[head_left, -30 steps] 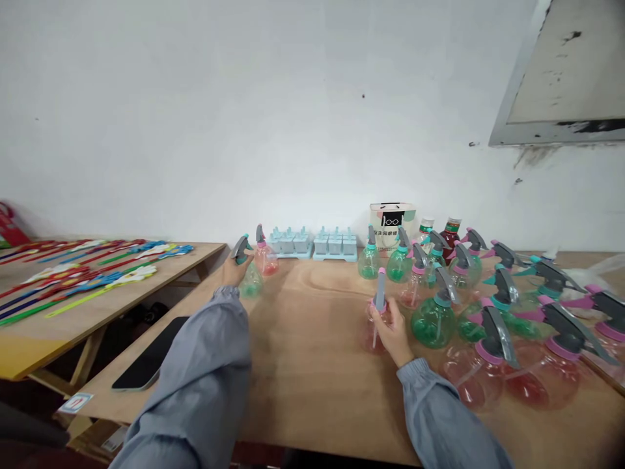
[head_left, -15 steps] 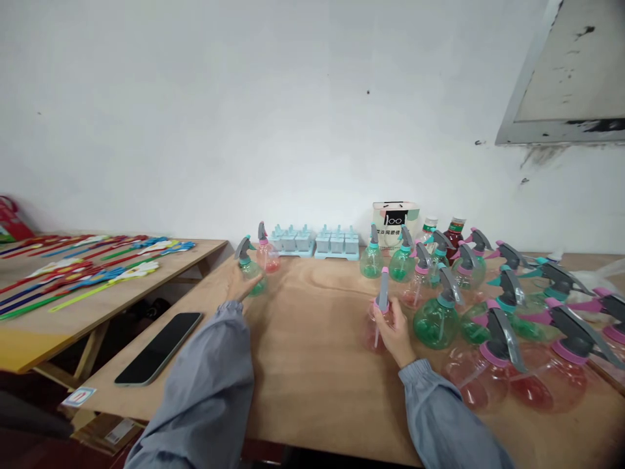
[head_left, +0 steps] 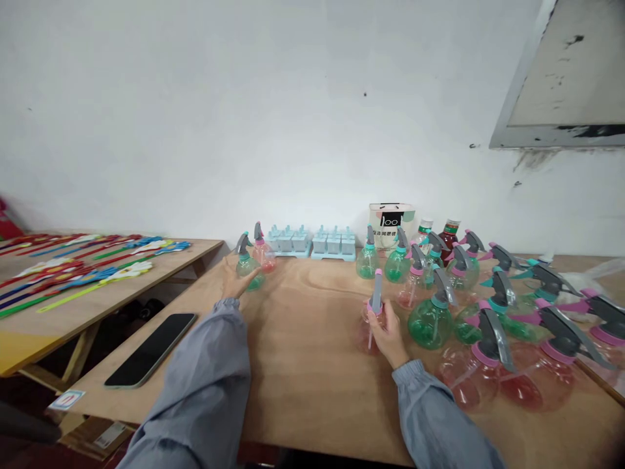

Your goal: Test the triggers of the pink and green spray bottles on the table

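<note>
On the left side of the table, my left hand (head_left: 235,280) is spread open just in front of a green spray bottle (head_left: 247,266); whether it still touches the bottle I cannot tell. Behind that stands a pink spray bottle (head_left: 266,256) with a grey trigger head. My right hand (head_left: 389,333) is closed around the neck of another pink spray bottle (head_left: 367,332), which is upright near the table's middle. To its right, several green and pink spray bottles stand close together, among them a green one (head_left: 430,324) beside my right hand.
Light blue ice-pop molds (head_left: 288,241) line the wall, with a paper bag (head_left: 390,218) and a dark red bottle (head_left: 449,232) farther right. A phone (head_left: 151,348) lies at left. On the neighbouring table (head_left: 112,306) are colourful long-handled items (head_left: 92,277).
The fingers of my left hand have spread away from the green spray bottle. My right hand keeps its hold on the pink one. The whole view has shifted slightly.
</note>
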`<act>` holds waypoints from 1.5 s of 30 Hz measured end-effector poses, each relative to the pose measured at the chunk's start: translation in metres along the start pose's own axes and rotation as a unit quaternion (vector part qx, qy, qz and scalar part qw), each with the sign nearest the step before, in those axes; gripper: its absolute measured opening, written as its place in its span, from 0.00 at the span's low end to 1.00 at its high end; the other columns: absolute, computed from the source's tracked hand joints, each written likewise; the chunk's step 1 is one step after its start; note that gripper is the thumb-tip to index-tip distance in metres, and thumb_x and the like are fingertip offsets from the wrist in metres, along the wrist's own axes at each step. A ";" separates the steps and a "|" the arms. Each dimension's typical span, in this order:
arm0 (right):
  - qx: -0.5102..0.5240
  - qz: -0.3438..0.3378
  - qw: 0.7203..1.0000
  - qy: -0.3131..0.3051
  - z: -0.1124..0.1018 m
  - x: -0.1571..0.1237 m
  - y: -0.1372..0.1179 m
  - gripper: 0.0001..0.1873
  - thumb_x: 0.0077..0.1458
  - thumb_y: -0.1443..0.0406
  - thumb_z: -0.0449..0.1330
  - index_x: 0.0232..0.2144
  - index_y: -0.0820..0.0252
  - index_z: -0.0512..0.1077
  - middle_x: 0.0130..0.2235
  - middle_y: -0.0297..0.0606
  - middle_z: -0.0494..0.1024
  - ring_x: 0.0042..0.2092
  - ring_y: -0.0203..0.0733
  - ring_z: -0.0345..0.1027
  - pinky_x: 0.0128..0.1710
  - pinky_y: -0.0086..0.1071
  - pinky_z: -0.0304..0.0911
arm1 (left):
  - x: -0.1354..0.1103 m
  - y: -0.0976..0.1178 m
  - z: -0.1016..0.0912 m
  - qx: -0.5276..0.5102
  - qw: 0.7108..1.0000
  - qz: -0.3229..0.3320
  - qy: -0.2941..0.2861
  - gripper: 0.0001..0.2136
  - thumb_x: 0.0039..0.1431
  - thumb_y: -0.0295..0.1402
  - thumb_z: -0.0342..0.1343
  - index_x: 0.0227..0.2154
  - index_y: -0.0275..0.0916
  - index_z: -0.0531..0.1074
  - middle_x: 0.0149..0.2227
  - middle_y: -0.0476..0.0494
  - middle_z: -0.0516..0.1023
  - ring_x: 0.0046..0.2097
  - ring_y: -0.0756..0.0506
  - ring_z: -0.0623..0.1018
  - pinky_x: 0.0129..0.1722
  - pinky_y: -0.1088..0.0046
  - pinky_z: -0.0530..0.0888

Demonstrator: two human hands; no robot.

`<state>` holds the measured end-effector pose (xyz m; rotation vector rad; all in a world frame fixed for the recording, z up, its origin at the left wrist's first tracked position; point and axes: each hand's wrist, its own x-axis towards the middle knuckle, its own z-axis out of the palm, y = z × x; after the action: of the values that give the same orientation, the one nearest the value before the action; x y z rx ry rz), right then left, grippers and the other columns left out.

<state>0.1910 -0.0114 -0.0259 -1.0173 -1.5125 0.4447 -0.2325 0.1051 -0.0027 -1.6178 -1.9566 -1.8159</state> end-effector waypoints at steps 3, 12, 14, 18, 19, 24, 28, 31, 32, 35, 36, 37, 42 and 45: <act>0.019 0.006 1.000 -0.006 0.003 -0.001 -0.003 0.11 0.56 0.56 0.57 0.37 0.55 0.70 0.33 0.39 0.80 0.35 0.47 0.75 0.34 0.37 0.69 | -0.027 0.023 -0.002 -0.027 0.990 0.018 0.138 0.34 0.56 0.44 0.58 0.59 0.34 0.51 0.63 0.22 0.52 0.68 0.29 0.54 0.63 0.44 0.56; 0.147 -0.064 0.985 -0.069 0.043 -0.024 -0.019 0.12 0.62 0.58 0.50 0.46 0.52 0.57 0.39 0.39 0.76 0.37 0.42 0.74 0.39 0.38 0.71 | -0.154 0.167 0.020 -0.313 0.866 0.100 -0.378 0.42 0.39 0.35 0.72 0.60 0.43 0.63 0.65 0.34 0.61 0.67 0.34 0.61 0.66 0.55 0.59; 0.147 -0.095 0.980 -0.091 0.051 -0.029 -0.023 0.09 0.64 0.59 0.47 0.44 0.52 0.58 0.39 0.39 0.74 0.38 0.42 0.73 0.40 0.37 0.71 | -0.172 0.184 0.030 -0.373 0.826 0.046 -0.420 0.42 0.39 0.33 0.72 0.60 0.45 0.63 0.64 0.35 0.62 0.66 0.35 0.62 0.66 0.55 0.60; 0.119 -0.117 0.980 -0.105 0.057 -0.028 -0.025 0.09 0.64 0.61 0.47 0.42 0.55 0.64 0.46 0.44 0.72 0.48 0.44 0.70 0.49 0.40 0.68 | -0.179 0.188 0.039 -0.402 0.823 -0.004 -0.401 0.34 0.45 0.35 0.70 0.57 0.43 0.67 0.63 0.35 0.66 0.65 0.37 0.65 0.65 0.56 0.62; 0.113 -0.115 0.982 -0.093 0.057 -0.024 -0.023 0.09 0.64 0.62 0.46 0.40 0.55 0.65 0.48 0.45 0.72 0.51 0.45 0.68 0.52 0.42 0.66 | -0.176 0.186 0.039 -0.401 0.828 -0.016 -0.393 0.32 0.47 0.37 0.69 0.57 0.43 0.68 0.62 0.35 0.67 0.64 0.37 0.66 0.64 0.56 0.62; 0.053 -0.053 0.995 0.067 0.064 0.027 0.013 0.11 0.62 0.58 0.49 0.43 0.55 0.65 0.50 0.44 0.70 0.54 0.45 0.65 0.57 0.47 0.59 | -0.158 0.177 0.030 -0.375 0.847 -0.065 -0.371 0.34 0.50 0.43 0.67 0.60 0.46 0.65 0.60 0.37 0.70 0.55 0.38 0.75 0.60 0.55 0.67; -0.078 0.022 0.976 0.203 0.077 0.089 0.055 0.26 0.55 0.53 0.53 0.52 0.61 0.59 0.57 0.54 0.64 0.61 0.52 0.56 0.61 0.50 0.52 | -0.151 0.174 0.023 -0.381 0.835 -0.105 -0.383 0.34 0.52 0.46 0.65 0.61 0.46 0.63 0.59 0.36 0.70 0.54 0.37 0.77 0.55 0.58 0.71; -0.100 0.060 0.966 0.229 0.084 0.124 0.085 0.37 0.50 0.50 0.56 0.56 0.67 0.54 0.60 0.63 0.59 0.64 0.60 0.50 0.62 0.56 0.48 | -0.147 0.168 0.022 -0.402 0.824 -0.150 -0.371 0.35 0.51 0.46 0.65 0.61 0.46 0.63 0.58 0.35 0.72 0.52 0.38 0.78 0.48 0.63 0.74; -0.105 0.070 0.965 0.231 0.084 0.132 0.094 0.41 0.48 0.50 0.58 0.57 0.69 0.53 0.60 0.66 0.59 0.64 0.62 0.50 0.61 0.57 0.47 | -0.146 0.166 0.023 -0.410 0.820 -0.165 -0.363 0.35 0.50 0.46 0.65 0.61 0.46 0.63 0.57 0.35 0.73 0.51 0.38 0.79 0.46 0.64 0.74; -0.117 0.089 0.964 0.223 0.084 0.147 0.118 0.49 0.44 0.48 0.62 0.58 0.73 0.51 0.60 0.70 0.60 0.63 0.65 0.53 0.60 0.56 0.50 | -0.142 0.162 0.025 -0.433 0.807 -0.202 -0.346 0.36 0.47 0.46 0.67 0.60 0.44 0.65 0.54 0.36 0.76 0.44 0.41 0.81 0.43 0.68 0.74; -0.119 0.092 0.965 0.217 0.083 0.149 0.123 0.50 0.43 0.47 0.63 0.58 0.73 0.51 0.59 0.69 0.61 0.62 0.65 0.55 0.59 0.55 0.53 | -0.141 0.162 0.026 -0.437 0.804 -0.210 -0.344 0.36 0.46 0.45 0.67 0.59 0.42 0.66 0.53 0.36 0.76 0.42 0.42 0.82 0.42 0.68 0.74; -0.122 0.093 0.966 0.210 0.082 0.150 0.127 0.50 0.43 0.47 0.63 0.58 0.72 0.51 0.58 0.68 0.63 0.60 0.64 0.57 0.58 0.53 0.55 | -0.141 0.162 0.025 -0.439 0.802 -0.216 -0.342 0.36 0.46 0.44 0.67 0.59 0.41 0.67 0.52 0.36 0.77 0.39 0.43 0.82 0.41 0.68 0.74; -0.138 0.083 0.965 0.206 0.079 0.126 0.127 0.49 0.45 0.45 0.60 0.59 0.73 0.52 0.56 0.66 0.65 0.58 0.61 0.60 0.55 0.50 0.58 | -0.139 0.167 0.022 -0.449 0.795 -0.226 -0.340 0.32 0.45 0.40 0.65 0.56 0.39 0.70 0.51 0.36 0.78 0.31 0.49 0.79 0.34 0.73 0.73; -0.155 0.074 0.963 0.210 0.072 0.095 0.114 0.51 0.43 0.42 0.61 0.58 0.72 0.54 0.56 0.65 0.64 0.59 0.63 0.57 0.56 0.53 0.55 | -0.139 0.167 0.022 -0.465 0.779 -0.235 -0.348 0.29 0.44 0.38 0.65 0.52 0.38 0.73 0.50 0.36 0.79 0.29 0.51 0.78 0.32 0.75 0.72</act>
<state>0.1705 0.1454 -0.0721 -1.3794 -1.1466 0.0802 -0.0445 -0.0030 0.0251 -2.5225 -1.8673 -3.0838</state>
